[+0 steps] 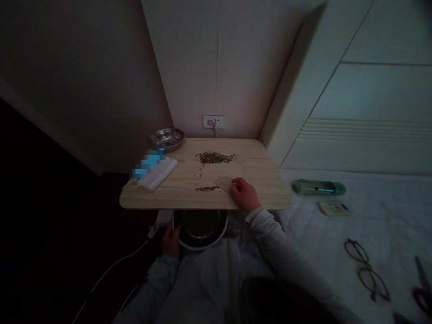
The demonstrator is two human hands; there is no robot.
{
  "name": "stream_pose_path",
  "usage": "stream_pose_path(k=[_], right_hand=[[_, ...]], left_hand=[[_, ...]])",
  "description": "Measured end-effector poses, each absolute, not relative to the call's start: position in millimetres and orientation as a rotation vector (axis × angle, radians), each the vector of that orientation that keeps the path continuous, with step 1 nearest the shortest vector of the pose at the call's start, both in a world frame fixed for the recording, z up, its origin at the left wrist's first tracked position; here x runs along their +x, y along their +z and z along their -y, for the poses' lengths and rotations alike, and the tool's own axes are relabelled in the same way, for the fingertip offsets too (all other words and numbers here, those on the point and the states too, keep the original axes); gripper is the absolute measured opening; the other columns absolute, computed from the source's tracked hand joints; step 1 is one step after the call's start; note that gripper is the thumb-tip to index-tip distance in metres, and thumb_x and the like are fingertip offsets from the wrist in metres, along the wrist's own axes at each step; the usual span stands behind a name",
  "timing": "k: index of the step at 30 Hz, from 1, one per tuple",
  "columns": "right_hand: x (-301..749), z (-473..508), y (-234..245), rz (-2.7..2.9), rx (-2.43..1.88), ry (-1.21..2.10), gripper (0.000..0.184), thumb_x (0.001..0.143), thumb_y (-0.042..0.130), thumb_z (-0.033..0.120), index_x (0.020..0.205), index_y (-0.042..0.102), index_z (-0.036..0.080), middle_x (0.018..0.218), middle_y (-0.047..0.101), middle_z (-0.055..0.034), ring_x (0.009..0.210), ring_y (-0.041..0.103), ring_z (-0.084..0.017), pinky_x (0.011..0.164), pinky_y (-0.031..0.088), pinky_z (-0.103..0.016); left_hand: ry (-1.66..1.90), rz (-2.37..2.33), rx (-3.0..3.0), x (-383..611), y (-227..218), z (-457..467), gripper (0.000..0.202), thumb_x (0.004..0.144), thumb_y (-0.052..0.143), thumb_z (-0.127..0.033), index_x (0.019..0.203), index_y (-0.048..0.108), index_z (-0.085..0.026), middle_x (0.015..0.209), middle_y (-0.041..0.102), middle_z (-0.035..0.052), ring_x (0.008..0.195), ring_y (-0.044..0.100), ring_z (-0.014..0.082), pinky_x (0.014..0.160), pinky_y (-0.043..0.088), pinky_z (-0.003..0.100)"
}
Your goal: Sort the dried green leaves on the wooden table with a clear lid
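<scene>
On a small wooden table (253, 166) my right hand (243, 194) pinches a thin, clear disc-like piece (223, 182), perhaps plastic, flat near the tabletop. Touching or just beside its left side is a short row of small dark grains (206, 189). Farther back lies a larger heap of the same grains (214, 158), with a few strays between. Below the table's front edge, my left hand (171, 240) grips the left rim of a round, dark basin with a pale rim (202, 247). Dark contents show inside, too dim to make out.
A steel bowl (167, 139) stands at the table's back left, near a white flat device (158, 174) beside a blurred blue patch. On the bed at right lie a green tube-like case (319, 187), a remote control (335, 208), glasses (366, 268) and scissors (423, 288). A socket (213, 122) holds a plug.
</scene>
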State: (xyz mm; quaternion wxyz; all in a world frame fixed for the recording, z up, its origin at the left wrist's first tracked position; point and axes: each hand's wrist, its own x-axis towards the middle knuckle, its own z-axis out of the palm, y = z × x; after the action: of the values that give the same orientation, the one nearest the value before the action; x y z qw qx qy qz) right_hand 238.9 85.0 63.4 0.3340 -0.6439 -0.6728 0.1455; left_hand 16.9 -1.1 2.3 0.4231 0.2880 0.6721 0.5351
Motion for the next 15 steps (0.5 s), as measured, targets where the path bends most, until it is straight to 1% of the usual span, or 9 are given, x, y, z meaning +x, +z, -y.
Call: stream_pose_path(k=[7, 11, 15], right_hand=[[231.0, -74.3, 63.4, 1.782, -1.656, 0.417, 0.022, 0.067, 0.036, 0.029, 0.082, 0.049, 0.019, 0.054, 0.052, 0.0016, 0.050, 0.045, -0.009, 0.047, 0.029, -0.018], [229.5, -70.3, 65.8, 1.773, -1.620, 0.451, 0.022, 0.067, 0.036, 0.029, 0.081, 0.049, 0.018, 0.052, 0.051, 0.0023, 0.048, 0.045, -0.008, 0.047, 0.029, -0.018], [235.5, -67.2, 68.7, 1.693, -1.617, 0.492, 0.021, 0.067, 0.036, 0.027, 0.080, 0.050, 0.017, 0.055, 0.052, 0.0014, 0.049, 0.045, -0.007, 0.047, 0.031, -0.017]], left_hand=[[1.371, -1.608, 0.677, 13.7, -12.2, -0.7, 0.044, 0.056, 0.049, -0.027, 0.099, 0.048, -0.015, 0.085, 0.055, 0.0055, 0.083, 0.047, 0.0182, 0.071, 0.035, 0.029], [1.368, -1.639, 0.694, 15.0, -5.9, 0.7, 0.041, 0.055, 0.050, -0.025, 0.095, 0.051, -0.013, 0.081, 0.056, 0.0058, 0.078, 0.049, 0.0179, 0.070, 0.035, 0.029], [1.384, -1.657, 0.741, 16.0, -1.0, 0.8, 0.038, 0.055, 0.049, -0.025, 0.092, 0.053, -0.012, 0.078, 0.056, 0.0057, 0.079, 0.048, 0.0179, 0.071, 0.034, 0.028]])
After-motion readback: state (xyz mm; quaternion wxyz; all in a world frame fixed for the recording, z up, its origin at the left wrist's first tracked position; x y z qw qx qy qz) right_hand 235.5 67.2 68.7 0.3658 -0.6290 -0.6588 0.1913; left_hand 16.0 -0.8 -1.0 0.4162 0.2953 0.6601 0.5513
